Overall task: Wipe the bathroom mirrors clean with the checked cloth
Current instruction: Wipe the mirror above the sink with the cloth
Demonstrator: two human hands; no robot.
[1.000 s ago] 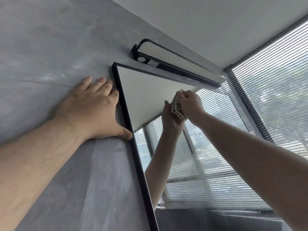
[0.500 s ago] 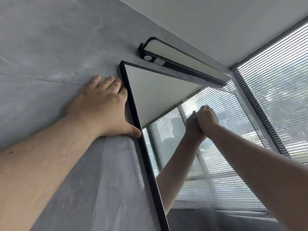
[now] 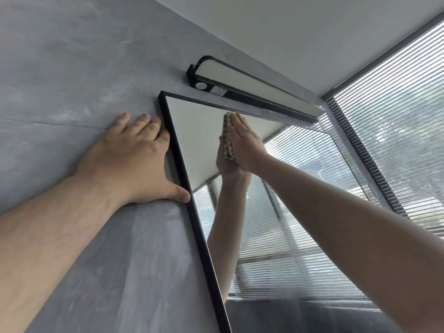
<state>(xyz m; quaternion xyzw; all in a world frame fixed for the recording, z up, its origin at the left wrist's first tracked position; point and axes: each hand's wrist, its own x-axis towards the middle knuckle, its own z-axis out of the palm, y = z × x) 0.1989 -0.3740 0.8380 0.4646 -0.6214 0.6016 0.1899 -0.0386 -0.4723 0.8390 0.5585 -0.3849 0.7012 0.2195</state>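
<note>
Wall: grey wall carries a black-framed mirror, with a lamp just above its top edge.
Window: slatted blinds on the right, reflected in the glass.
Left hand: flat on the wall, fingers straight and spread, thumb touching the mirror's left frame.
Right hand: grip flat, fingers straight and together, pressing the cloth against the glass.
Cloth: near the mirror's top edge, towards its top-left corner.

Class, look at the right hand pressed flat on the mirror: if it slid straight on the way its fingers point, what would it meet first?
Probably the mirror's black top frame edge, just beyond the right hand's fingertips; the wall lamp sits right above it.
</note>
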